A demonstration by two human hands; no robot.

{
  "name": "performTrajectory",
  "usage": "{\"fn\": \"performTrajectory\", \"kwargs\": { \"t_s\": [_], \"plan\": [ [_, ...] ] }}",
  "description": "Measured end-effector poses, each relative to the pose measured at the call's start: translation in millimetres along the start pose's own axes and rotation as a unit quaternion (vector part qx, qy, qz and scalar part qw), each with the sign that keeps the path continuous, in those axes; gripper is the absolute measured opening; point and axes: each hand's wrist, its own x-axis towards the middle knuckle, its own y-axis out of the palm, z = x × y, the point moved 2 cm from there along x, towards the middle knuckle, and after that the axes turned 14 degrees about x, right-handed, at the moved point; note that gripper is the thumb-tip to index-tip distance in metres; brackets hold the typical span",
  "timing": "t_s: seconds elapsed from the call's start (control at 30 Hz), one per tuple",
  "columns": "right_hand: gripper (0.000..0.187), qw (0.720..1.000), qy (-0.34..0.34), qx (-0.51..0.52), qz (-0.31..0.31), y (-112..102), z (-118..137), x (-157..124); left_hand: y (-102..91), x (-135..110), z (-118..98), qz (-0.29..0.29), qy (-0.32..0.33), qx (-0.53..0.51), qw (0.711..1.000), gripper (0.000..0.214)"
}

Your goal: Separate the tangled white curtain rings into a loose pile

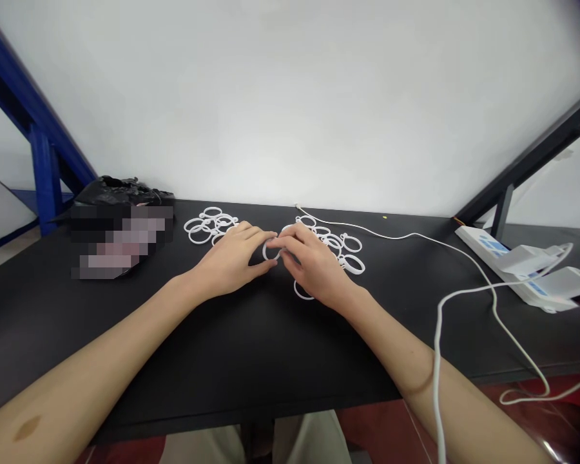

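Observation:
My left hand [234,258] and my right hand [314,264] meet at the middle of a black table [251,341]. Both pinch one white plastic ring [271,250] between their fingertips. A pile of several white rings [207,224] lies just beyond my left hand. Another group of several white rings [345,248] lies behind and under my right hand, partly hidden by it.
A black plastic bag [120,190] sits at the back left, next to a blurred patch. A white power strip with plugs [526,267] lies at the right. A white cable [439,309] runs across the table and over my right forearm. A blue frame [43,167] stands at left.

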Motion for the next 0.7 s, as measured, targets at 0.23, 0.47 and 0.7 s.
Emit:
{"fn": "performTrajectory", "kwargs": {
  "t_s": [0.23, 0.47, 0.7],
  "plan": [
    [0.013, 0.991, 0.132, 0.017, -0.025, -5.3, 0.1, 0.4, -6.0, -0.4, -3.3, -0.004, -0.025, -0.015, 1.000, 0.040],
    [0.013, 0.986, 0.139, 0.086, -0.045, -8.4, 2.4, 2.7, -8.4, -0.4, -8.3, 0.010, -0.014, -0.047, 0.999, 0.039],
    [0.012, 0.983, 0.155, 0.082, -0.053, -5.8, 2.1, 2.7, -6.1, -1.1, -7.7, 0.020, -0.023, -0.046, 0.998, 0.040]
  ]
}}
